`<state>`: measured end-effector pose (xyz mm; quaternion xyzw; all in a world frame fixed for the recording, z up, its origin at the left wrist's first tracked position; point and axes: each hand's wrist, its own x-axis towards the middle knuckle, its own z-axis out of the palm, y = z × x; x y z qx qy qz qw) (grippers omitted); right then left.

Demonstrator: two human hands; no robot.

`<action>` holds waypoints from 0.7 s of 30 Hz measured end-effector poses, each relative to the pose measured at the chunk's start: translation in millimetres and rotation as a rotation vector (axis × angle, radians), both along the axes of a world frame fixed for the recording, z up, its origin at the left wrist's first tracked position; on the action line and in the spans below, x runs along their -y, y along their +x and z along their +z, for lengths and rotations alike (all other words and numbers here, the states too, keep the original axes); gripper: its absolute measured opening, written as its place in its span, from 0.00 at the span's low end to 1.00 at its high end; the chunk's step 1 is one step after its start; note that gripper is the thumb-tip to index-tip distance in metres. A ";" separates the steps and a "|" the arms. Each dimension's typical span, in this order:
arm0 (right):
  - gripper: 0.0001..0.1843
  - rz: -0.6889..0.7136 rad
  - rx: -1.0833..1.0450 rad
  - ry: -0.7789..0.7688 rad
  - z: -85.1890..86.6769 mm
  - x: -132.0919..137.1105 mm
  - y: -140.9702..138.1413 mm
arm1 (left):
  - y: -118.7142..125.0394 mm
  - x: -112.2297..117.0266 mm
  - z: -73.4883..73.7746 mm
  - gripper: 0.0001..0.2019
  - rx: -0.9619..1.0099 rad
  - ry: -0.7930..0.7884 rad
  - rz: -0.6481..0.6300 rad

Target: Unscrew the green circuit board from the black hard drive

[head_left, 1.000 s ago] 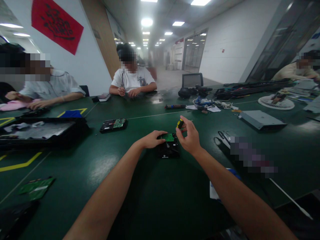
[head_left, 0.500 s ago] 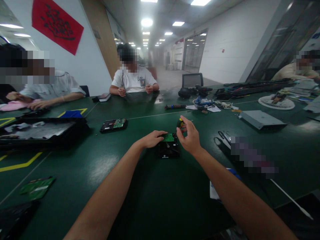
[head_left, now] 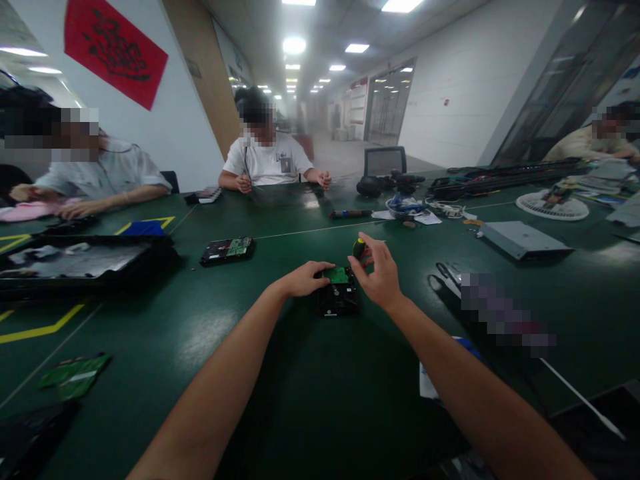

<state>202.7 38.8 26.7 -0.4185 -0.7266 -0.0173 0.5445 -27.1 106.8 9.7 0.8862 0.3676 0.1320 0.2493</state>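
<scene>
A black hard drive with a green circuit board on top lies on the dark green table in front of me. My left hand rests on its left edge, fingers curled over the board. My right hand is closed round the yellow-and-black handle of a screwdriver, held upright at the drive's right far corner. The screwdriver's tip is hidden behind my fingers.
A second hard drive lies further left, beside a black tray. A loose green board is near left. A grey box, scissors and cables lie right. Three other people sit at the table's far sides.
My right hand has turned the screwdriver slightly, its handle shifting a little. The person opposite has moved one hand outward along the table. The drive has not moved.
</scene>
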 end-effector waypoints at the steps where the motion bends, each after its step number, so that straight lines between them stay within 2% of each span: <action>1: 0.30 0.004 0.002 -0.002 0.0 0.1 0.0 | 0.0 0.6 0.6 0.29 -0.001 0.002 -0.004; 21: 0.30 -0.006 -0.001 0.004 -2.2 -0.8 0.1 | 0.0 -0.1 -1.0 0.29 -0.019 0.004 0.011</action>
